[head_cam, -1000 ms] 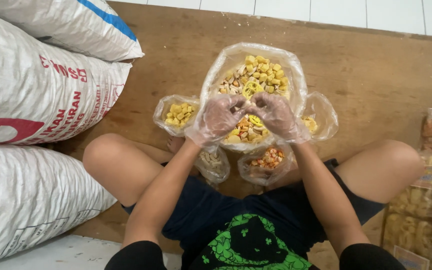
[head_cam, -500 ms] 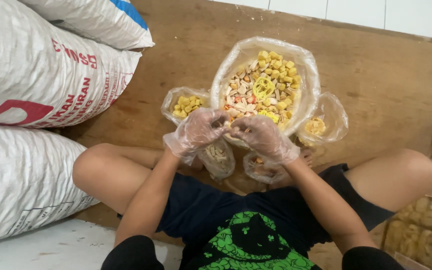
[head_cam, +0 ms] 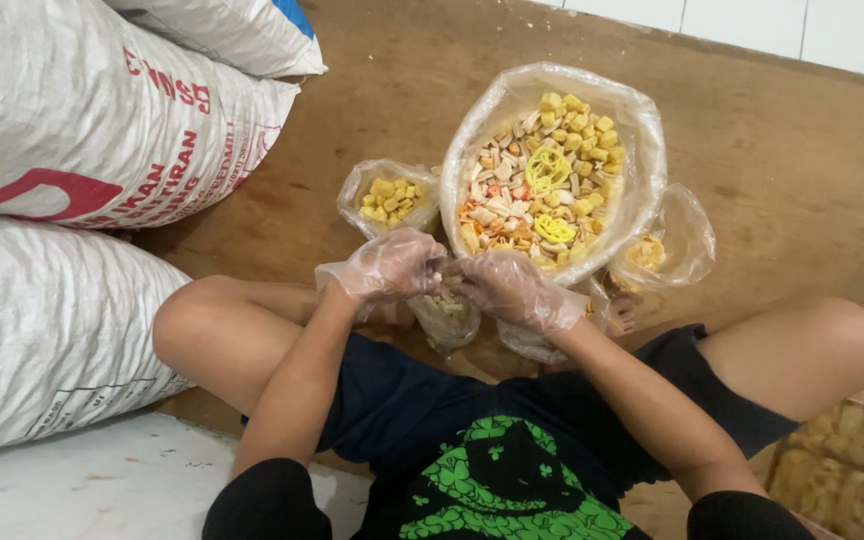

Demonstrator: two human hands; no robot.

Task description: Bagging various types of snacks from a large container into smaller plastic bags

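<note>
White woven plastic sacks [head_cam: 62, 200] with red lettering fill the 9 o'clock side of the view, stacked against a brown wooden floor [head_cam: 782, 170]. Just right of them, at about 11 o'clock from the hands, a small clear plastic bag of yellow cube snacks [head_cam: 389, 197] stands open.

The left hand [head_cam: 392, 266], in a thin clear plastic glove, sits at the centre of the view with its fingers curled in, pinching the top of a small clear plastic bag of pale stick-shaped snacks [head_cam: 446, 312] that hangs between the knees, at 6 o'clock from the fingertips. The right hand [head_cam: 505, 285], gloved the same way, meets it from 3 o'clock, fingers bent and pressed onto the same bag's mouth, so both hands touch over it.

At 12 o'clock from the hands stands a large clear plastic bag of mixed yellow, white and orange snacks [head_cam: 550, 185], wide open. At its 4 o'clock leans another small clear plastic bag with yellow pieces [head_cam: 664, 245]. Packed snack bags [head_cam: 842, 480] lie at the 4 o'clock edge of the view.
</note>
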